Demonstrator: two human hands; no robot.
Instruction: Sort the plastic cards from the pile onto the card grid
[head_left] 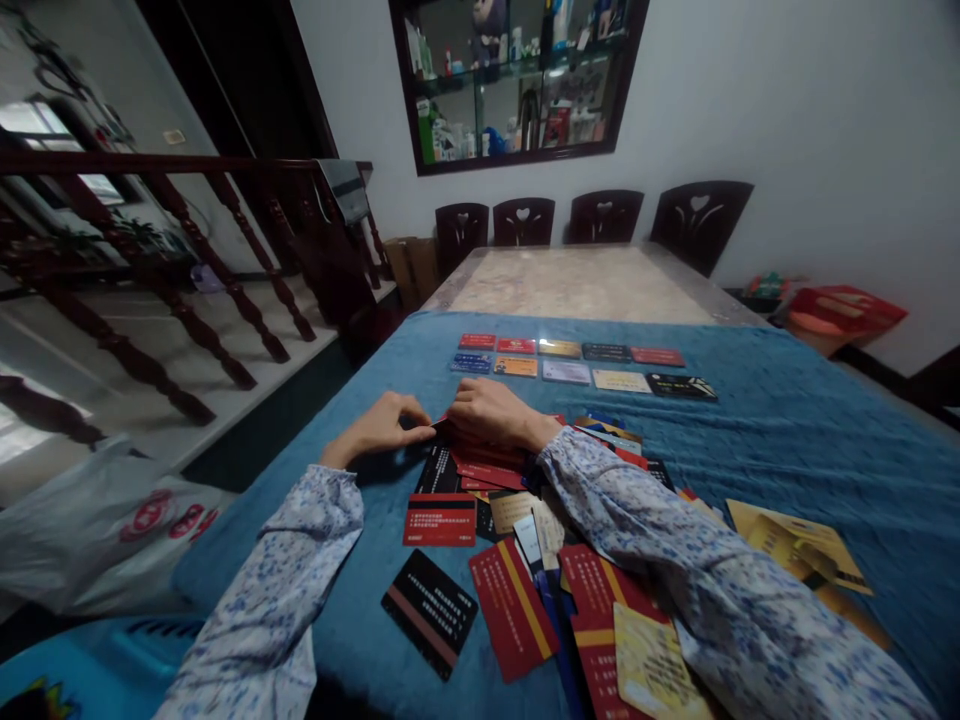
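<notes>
My left hand (pixel 379 425) pinches the edge of a thin card (pixel 438 422) between thumb and fingers. My right hand (pixel 491 410) is closed at the card's other end and hides most of its face. Beneath and nearer to me lies a loose, overlapping pile of cards, with a red card (pixel 439 520), a black card (pixel 430 612) and a red card with a yellow stripe (pixel 513 608) in it. Beyond my hands, several cards lie flat in two rows, among them a gold card (pixel 559 349), an orange card (pixel 516 367) and a black card (pixel 682 387).
A blue cloth (pixel 795 440) covers the near part of the long table; its bare top (pixel 562 285) shows beyond. A large gold card (pixel 799 545) lies by my right forearm. Several dark chairs (pixel 525 222) stand behind. A wooden railing (pixel 180 163) and white plastic bags (pixel 112 530) are on the left.
</notes>
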